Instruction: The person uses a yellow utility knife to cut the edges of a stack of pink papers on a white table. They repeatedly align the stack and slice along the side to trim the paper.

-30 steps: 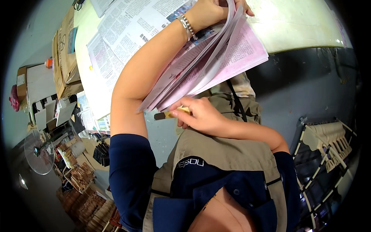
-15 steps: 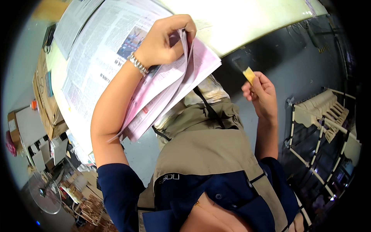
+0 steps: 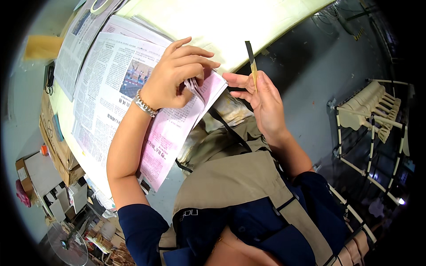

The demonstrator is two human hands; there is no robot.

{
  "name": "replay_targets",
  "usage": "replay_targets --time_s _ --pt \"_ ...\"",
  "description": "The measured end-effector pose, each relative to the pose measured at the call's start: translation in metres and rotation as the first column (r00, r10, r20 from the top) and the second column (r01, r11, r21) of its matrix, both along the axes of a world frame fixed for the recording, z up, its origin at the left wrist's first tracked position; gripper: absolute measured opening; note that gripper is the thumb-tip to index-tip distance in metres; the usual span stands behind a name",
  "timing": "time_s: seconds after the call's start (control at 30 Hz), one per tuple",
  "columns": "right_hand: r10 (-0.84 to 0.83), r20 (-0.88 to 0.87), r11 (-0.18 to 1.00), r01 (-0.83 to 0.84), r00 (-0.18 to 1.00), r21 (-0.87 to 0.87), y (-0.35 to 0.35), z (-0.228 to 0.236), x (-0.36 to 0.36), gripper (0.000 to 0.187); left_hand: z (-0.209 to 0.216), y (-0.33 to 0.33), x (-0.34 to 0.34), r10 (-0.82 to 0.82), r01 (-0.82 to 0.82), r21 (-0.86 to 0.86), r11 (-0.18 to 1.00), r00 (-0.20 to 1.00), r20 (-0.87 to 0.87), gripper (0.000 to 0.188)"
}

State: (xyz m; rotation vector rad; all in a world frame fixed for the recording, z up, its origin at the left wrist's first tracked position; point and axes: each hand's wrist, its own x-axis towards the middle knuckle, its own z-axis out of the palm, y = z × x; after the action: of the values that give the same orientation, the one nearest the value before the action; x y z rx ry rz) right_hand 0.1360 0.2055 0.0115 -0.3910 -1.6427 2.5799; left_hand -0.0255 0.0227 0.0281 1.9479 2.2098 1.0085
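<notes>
Seen from the wearer's head, the pink newspaper [image 3: 166,148] lay across the near edge of the table [image 3: 199,31], its lower part hanging past that edge; the grey newspaper [image 3: 100,95] lay on the table to its left. The left hand [image 3: 171,77] rested over the pink newspaper, thumb and forefinger curled round a raised fold, the other fingers spread; how firmly it pressed could not be told. The right hand [image 3: 266,99], just off the table's near edge, pinched a flat tool [image 3: 251,62] by its yellow part, dark end up, two fingers stretched toward the newspaper's corner. The newspaper was judged light, limp and easily creased or torn, its loose leaves prone to slide; a hold across several leaves at the fold seemed surest. The tool looked thin and light, best held by the yellow part. Half a second earlier, the right hand was farther from the newspaper, and the left was more tightly closed.
</notes>
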Motion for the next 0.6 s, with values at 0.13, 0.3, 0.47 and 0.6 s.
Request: replay_targets --time_s 0.13,0.3,0.47,0.6 --pt "-0.034 -0.021 0.999 0.034 0.999 0.011 -0.001 0.002 0.000 0.037 0.002 -0.004 0.000 -0.005 0.005 0.028 1.000 1.000 -0.009 0.019" --pt "-0.136 -0.085 0.982 0.145 0.987 0.118 0.004 -0.005 -0.004 0.027 0.006 -0.005 0.000 -0.015 0.017 0.095 0.995 1.000 -0.023 0.021" --pt "-0.105 -0.123 0.914 0.144 0.987 0.379 0.023 0.013 -0.003 0.023 0.003 -0.008 -0.002 -0.025 0.029 0.103 0.994 0.999 -0.038 0.019" --pt "-0.010 -0.127 0.841 0.077 0.992 0.536 0.039 0.025 -0.003 0.022 0.008 -0.003 0.001 -0.015 0.018 0.147 0.989 1.000 -0.024 0.024"
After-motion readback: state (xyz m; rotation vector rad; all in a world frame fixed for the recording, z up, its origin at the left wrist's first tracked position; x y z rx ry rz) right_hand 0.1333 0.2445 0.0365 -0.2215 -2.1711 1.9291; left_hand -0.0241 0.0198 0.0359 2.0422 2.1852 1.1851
